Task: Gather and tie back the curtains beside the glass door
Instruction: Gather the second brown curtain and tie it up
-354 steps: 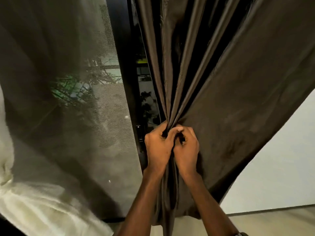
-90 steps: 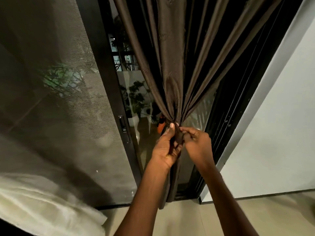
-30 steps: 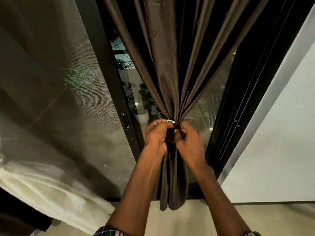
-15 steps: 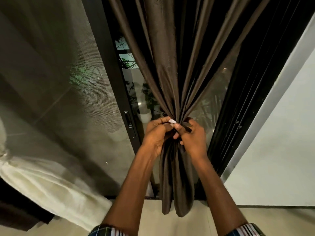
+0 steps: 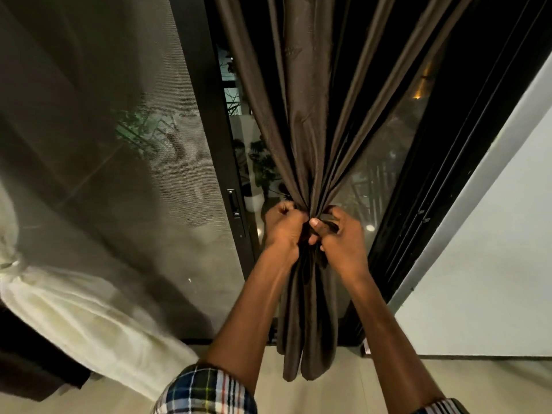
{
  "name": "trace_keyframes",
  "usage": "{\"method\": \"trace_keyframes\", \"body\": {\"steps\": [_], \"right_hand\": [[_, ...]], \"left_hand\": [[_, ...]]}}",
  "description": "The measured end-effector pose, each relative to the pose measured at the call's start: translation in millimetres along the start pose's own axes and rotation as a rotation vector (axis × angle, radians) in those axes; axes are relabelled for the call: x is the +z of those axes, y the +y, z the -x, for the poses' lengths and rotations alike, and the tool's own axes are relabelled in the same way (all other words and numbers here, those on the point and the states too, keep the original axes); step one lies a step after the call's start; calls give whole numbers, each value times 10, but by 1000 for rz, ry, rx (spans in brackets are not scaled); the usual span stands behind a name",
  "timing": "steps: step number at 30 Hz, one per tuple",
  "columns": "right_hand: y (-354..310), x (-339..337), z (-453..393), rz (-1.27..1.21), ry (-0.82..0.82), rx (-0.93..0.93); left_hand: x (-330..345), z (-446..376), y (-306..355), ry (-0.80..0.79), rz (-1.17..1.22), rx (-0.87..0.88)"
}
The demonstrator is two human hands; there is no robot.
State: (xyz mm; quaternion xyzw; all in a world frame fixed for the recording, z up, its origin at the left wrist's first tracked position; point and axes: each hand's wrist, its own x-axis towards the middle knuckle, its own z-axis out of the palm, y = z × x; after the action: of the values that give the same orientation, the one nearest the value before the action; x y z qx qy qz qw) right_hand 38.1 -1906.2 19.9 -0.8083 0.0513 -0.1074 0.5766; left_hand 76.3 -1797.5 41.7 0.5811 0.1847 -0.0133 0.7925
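the gathered curtain (image 5: 310,121) is gripped at its waist by left hand (image 5: 283,230) and right hand (image 5: 339,234), fingers curled tight; the tie seems mid-fastening, to be cinched next.

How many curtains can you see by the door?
2. The dark brown satin curtain hangs in the middle, bunched where the left hand and right hand grip it. The sheer white net curtain hangs on the left. Others may be hidden.
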Motion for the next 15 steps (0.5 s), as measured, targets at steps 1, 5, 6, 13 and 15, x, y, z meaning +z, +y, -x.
{"method": "trace_keyframes", "body": {"steps": [1, 5, 6, 13, 15], "right_hand": [[4, 18, -5, 16, 23, -8], [-9, 18, 4, 17, 79, -6], [-20, 1, 8, 8, 100, 1], [-104, 20, 52, 6, 257, 70], [-145, 82, 68, 4, 278, 83]], "left_hand": [[31, -1, 2, 33, -60, 54], [-32, 24, 34, -130, -57, 69], [-101, 40, 24, -202, -11, 44], [-440, 48, -53, -263, 62, 171], [-445, 83, 9, -241, -96, 314]]}}
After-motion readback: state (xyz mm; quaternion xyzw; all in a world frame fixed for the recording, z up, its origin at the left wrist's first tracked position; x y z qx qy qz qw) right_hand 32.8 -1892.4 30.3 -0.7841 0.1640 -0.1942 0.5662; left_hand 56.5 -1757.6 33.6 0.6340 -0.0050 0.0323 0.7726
